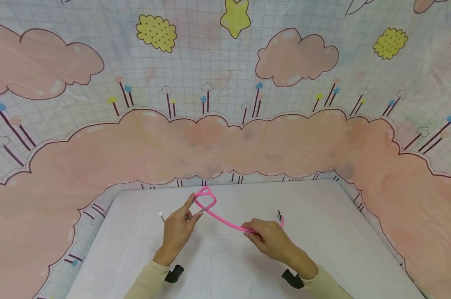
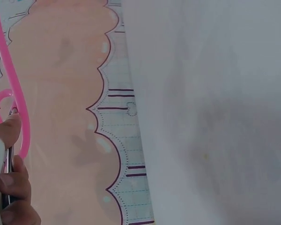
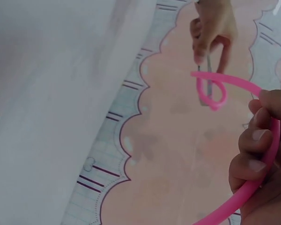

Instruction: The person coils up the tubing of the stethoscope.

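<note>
A stethoscope with pink tubing (image 1: pixel 225 222) is held up over the white table between the two hands. My left hand (image 1: pixel 178 232) grips its metal ear tubes, fingers and thumb on either side. Beyond those fingertips the pink tubing makes a small loop (image 3: pixel 223 91), plain in the right wrist view. A white ear tip (image 1: pixel 160 214) sticks out left of the hand. My right hand (image 1: pixel 271 238) has its fingers curled round the tubing farther along. Past its knuckles shows the round chest piece (image 1: pixel 279 215) on a short pink end; the tubing between is hidden behind the hand.
The white table (image 1: pixel 333 249) stretches under both hands. Behind and beside it hangs a patterned cloth (image 1: pixel 225 145) with clouds and stars. Black bands (image 1: pixel 174 274) sit at both wrists, by the beige sleeves (image 1: pixel 148 282).
</note>
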The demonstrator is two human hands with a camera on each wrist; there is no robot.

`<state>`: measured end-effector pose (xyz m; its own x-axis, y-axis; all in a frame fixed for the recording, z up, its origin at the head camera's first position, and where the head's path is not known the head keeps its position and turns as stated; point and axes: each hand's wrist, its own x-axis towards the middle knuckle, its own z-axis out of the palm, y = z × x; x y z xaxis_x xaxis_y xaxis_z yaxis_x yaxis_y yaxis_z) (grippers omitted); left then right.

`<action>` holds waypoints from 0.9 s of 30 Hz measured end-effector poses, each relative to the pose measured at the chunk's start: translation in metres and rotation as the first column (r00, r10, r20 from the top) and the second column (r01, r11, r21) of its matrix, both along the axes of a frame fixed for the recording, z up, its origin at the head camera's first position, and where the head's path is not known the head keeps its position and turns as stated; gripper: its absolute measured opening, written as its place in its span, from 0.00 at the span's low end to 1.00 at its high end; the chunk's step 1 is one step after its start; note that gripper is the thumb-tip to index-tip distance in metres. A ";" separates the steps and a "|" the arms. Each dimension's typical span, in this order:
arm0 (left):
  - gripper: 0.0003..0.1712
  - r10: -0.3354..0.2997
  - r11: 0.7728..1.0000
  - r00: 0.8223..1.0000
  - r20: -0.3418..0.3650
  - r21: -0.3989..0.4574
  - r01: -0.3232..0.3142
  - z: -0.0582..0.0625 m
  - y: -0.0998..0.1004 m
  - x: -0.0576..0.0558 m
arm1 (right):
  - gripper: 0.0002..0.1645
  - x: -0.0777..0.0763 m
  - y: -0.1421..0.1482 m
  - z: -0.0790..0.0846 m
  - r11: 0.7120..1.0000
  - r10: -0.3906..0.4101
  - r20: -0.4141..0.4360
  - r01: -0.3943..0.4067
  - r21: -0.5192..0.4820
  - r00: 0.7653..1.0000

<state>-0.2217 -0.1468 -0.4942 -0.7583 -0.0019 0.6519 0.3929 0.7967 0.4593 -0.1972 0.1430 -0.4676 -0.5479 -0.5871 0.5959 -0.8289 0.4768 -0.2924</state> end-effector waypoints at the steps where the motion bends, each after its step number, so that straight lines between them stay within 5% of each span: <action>1: 0.39 0.003 1.000 1.000 0.008 -0.010 -0.003 -0.001 0.001 0.000 | 0.08 0.000 0.000 0.001 1.000 0.002 -0.013 -0.002 -0.003 1.000; 18: 0.39 -0.059 0.988 0.997 0.058 -0.139 0.067 -0.008 0.021 0.009 | 0.08 -0.012 -0.001 0.034 0.999 0.043 -0.223 -0.049 -0.018 0.974; 27: 0.39 -0.156 0.977 0.983 0.097 -0.135 0.168 -0.001 0.028 0.017 | 0.12 -0.022 0.001 0.047 0.999 0.036 -0.208 -0.031 0.024 0.978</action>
